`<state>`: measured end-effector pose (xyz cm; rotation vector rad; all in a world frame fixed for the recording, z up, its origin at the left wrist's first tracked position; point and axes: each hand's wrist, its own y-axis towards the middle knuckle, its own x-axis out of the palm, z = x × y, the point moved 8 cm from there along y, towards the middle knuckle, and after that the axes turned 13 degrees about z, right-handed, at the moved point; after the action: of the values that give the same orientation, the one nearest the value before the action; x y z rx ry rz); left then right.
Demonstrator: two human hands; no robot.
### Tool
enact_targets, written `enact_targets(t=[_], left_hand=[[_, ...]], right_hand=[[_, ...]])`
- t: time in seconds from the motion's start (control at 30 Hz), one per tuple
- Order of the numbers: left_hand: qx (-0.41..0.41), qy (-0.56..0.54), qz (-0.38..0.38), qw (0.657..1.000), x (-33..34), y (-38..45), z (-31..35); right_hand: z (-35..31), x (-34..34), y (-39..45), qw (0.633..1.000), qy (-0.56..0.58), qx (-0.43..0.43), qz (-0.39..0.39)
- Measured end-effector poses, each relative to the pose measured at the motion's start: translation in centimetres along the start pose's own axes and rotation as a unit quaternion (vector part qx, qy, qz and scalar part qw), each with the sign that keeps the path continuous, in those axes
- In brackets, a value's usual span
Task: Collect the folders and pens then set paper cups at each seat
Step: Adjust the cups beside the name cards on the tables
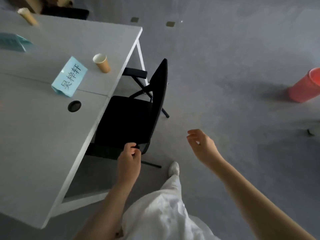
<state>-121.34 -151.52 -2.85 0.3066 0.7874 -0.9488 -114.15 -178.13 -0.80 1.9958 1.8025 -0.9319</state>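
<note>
Head cam: left hand (129,159) pinches the near edge of the black chair (128,122), right hand (200,142) hangs loosely open, empty. Looks like seat-tidying between cup placements. One paper cup (102,63) stands by the blue name card (69,77) on the white desk (43,135); another cup (27,16) far left. Grey floor beyond, red bin (306,85) right.

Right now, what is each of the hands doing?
Left hand: closed on the black chair's armrest.
Right hand: open, empty, over the floor.

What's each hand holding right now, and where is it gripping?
The left hand grips the black chair at its near armrest end. The right hand is open and holds nothing.
</note>
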Motion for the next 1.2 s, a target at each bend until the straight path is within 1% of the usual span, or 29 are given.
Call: enact_targets(t=[0.27,0.5,0.6,0.67,0.83,1.0,1.1,1.2], left_hand=[[-0.098,-0.028,0.056,0.993,4.1,9.3,4.2],[-0.078,-0.035,0.082,0.993,6.7,17.3,11.1],[-0.092,-0.038,0.094,0.991,7.9,19.6,12.4],[-0.124,-0.034,0.109,0.986,8.8,20.8,12.3],[-0.195,-0.017,0.147,0.970,10.8,22.5,11.8],[-0.288,-0.029,0.205,0.935,12.6,24.4,13.0],[-0.284,-0.035,0.228,0.931,13.8,26.2,14.8],[-0.297,-0.031,0.254,0.920,12.9,28.0,15.0]], right_hand=[[-8.3,0.8,12.9,0.994,-0.011,-0.088,-0.071],[-13.1,2.2,21.9,0.986,-0.020,-0.125,-0.111],[-14.9,3.8,25.2,0.980,-0.011,-0.141,-0.143],[-16.4,5.1,27.9,0.974,-0.001,-0.149,-0.170],[-19.3,8.3,33.5,0.950,-0.005,-0.185,-0.251],[-21.8,11.1,38.2,0.916,-0.025,-0.219,-0.336],[-23.2,13.1,40.0,0.895,-0.039,-0.248,-0.368],[-24.9,15.2,41.4,0.882,-0.050,-0.265,-0.387]])
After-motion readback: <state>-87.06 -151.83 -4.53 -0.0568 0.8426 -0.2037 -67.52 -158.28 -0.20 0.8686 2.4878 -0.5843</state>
